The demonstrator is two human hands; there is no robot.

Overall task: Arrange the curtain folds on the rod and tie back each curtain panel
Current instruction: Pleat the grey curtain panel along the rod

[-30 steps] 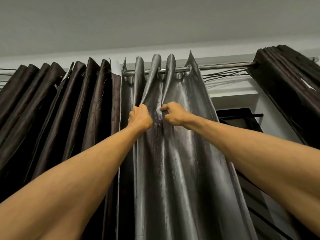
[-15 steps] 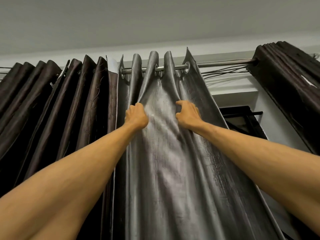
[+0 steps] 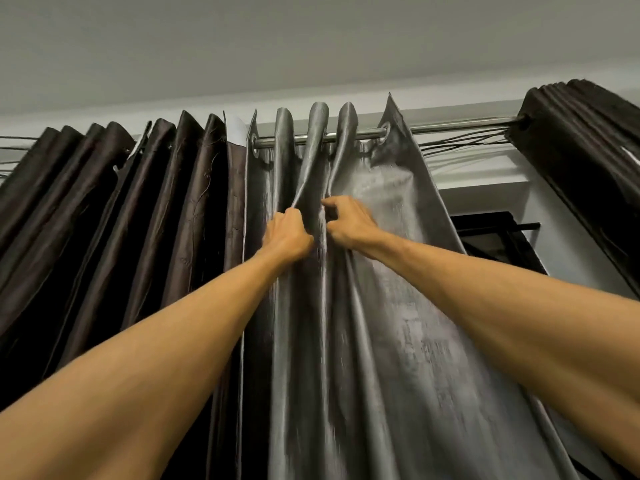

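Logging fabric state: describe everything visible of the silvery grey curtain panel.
The grey curtain panel is shiny, satin-looking fabric with fine vertical grain. It hangs by metal eyelets on the rod, its top gathered in three rounded folds and a pointed right corner. Long pleats fall on its left; the right lies flatter. The left hand grips one fold, the right hand pinches fabric beside it. Its left edge meets the dark brown curtain.

Home room: curtains on rod, window.
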